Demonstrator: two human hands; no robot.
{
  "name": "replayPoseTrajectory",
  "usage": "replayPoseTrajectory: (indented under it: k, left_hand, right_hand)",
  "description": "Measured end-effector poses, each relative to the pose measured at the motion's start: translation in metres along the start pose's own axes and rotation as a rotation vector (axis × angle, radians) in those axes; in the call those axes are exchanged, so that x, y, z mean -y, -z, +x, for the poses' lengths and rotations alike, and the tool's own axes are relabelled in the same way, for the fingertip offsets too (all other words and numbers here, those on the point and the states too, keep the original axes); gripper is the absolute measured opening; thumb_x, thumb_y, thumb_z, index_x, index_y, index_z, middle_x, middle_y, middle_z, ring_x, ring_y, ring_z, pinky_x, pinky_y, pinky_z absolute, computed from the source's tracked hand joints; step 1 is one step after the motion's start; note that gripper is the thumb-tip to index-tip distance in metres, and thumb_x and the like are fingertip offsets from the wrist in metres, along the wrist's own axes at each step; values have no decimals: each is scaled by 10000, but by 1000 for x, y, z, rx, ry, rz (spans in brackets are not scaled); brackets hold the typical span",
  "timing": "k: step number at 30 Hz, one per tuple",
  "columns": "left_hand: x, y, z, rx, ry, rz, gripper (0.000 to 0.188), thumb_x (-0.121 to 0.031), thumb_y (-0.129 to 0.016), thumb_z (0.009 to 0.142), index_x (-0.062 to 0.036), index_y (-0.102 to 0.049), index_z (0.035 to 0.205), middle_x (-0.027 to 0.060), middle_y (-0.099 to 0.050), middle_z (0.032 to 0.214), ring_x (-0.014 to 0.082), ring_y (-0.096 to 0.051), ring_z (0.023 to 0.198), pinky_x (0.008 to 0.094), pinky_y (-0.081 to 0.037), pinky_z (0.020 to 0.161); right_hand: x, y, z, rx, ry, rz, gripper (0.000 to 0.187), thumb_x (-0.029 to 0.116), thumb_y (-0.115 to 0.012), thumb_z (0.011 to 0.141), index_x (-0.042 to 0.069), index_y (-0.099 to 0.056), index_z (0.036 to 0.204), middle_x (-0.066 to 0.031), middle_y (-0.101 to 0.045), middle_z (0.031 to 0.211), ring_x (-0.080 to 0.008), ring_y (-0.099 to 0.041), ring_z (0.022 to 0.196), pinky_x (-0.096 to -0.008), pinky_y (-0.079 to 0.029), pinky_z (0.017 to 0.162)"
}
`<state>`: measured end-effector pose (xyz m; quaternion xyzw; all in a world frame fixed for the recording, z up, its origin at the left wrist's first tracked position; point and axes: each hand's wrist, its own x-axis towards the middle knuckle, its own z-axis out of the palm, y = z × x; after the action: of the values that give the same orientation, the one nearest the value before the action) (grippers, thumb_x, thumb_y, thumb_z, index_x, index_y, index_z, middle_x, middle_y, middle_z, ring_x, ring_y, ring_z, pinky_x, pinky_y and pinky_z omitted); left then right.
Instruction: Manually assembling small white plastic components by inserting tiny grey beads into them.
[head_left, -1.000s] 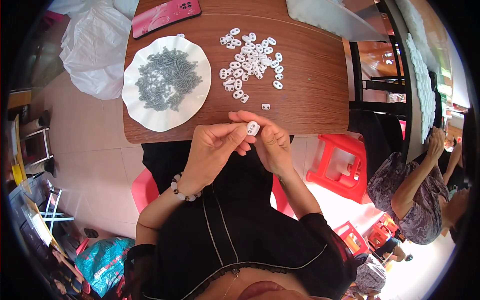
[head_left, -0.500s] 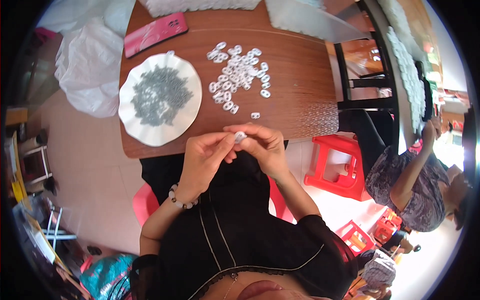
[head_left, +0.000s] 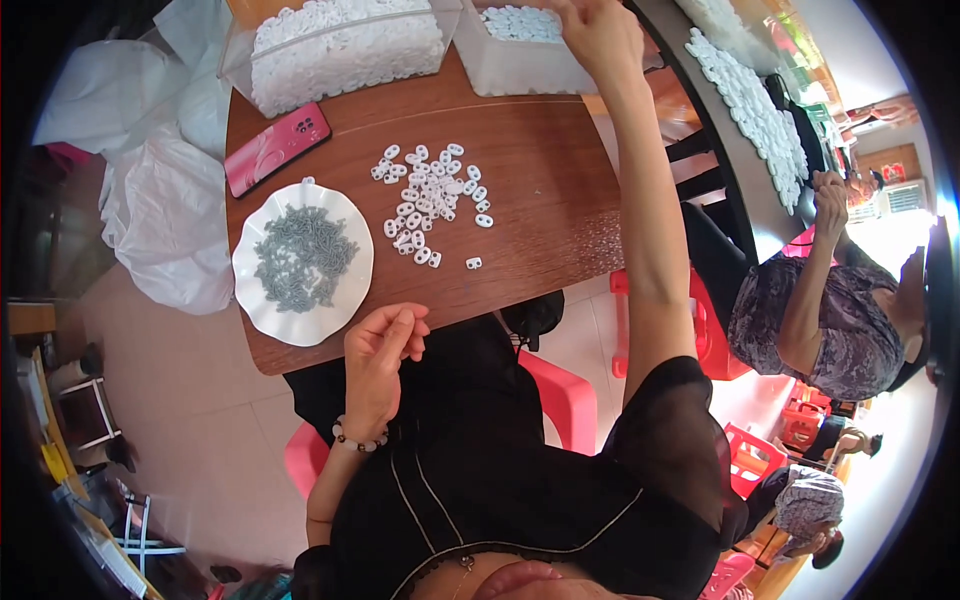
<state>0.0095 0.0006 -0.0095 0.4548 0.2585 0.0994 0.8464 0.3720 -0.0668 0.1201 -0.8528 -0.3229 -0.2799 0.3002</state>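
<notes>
My left hand [head_left: 385, 345] hovers at the table's near edge, right of a white scalloped plate [head_left: 350, 310]. Its thumb presses on curled fingers, and whatever lies between them is hidden. Small grey pin-like parts [head_left: 305, 255] are heaped on the plate. My right arm stretches far across the table, and my right hand [head_left: 607, 45] is at the right corner of a translucent bin [head_left: 520, 72] of white pieces. The picture's upper edge cuts off its fingertips. Small white two-holed oval pieces [head_left: 430, 190] lie in a loose pile mid-table, with one piece [head_left: 474, 263] apart, nearer me.
A clear bin [head_left: 345, 60] full of white pieces stands at the far left. A pink phone [head_left: 278, 150] lies above the plate. Plastic bags [head_left: 165, 220] hang left of the table. To the right are a red stool [head_left: 705, 340] and a person [head_left: 825, 310] at another table.
My hands were together over the near edge, pinching a white piece. My right hand has swung far forward to the bin; my left stayed near, slightly lower. The view has shifted, showing more of the bins.
</notes>
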Motion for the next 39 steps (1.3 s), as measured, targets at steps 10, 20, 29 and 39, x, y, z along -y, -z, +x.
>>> replayPoseTrajectory:
  k: [10,20,29,39]
  left_hand:
    - [3,22,-3,-12,68,32,195,-145,-569,954,22,-666,981,23,-625,784,55,-528,648,187,-420,583]
    - [6,12,4,61,123,91,183,-133,-569,943,5,-662,1020,10,-629,815,40,-513,647,180,-399,577]
    - [7,12,5,58,132,108,197,-114,-577,936,5,-645,1077,21,-650,875,29,-499,670,178,-405,606]
    - [13,3,27,79,110,80,248,-167,-560,962,7,-623,1127,74,-672,969,73,-586,749,210,-473,678]
  right_hand:
    - [18,-16,-99,328,26,106,199,203,-678,850,6,-690,824,-124,-625,623,-183,-547,490,-324,-430,505]
    - [17,-40,-181,598,40,278,184,104,-709,793,59,-684,970,-108,-602,792,-252,-568,741,-360,-468,671]
    - [18,-56,-187,539,112,234,166,112,-699,800,64,-693,960,-88,-614,804,-279,-576,802,-381,-473,727]
    - [28,-52,-200,447,36,426,146,35,-687,810,48,-711,954,-114,-674,850,-241,-600,732,-325,-488,631]
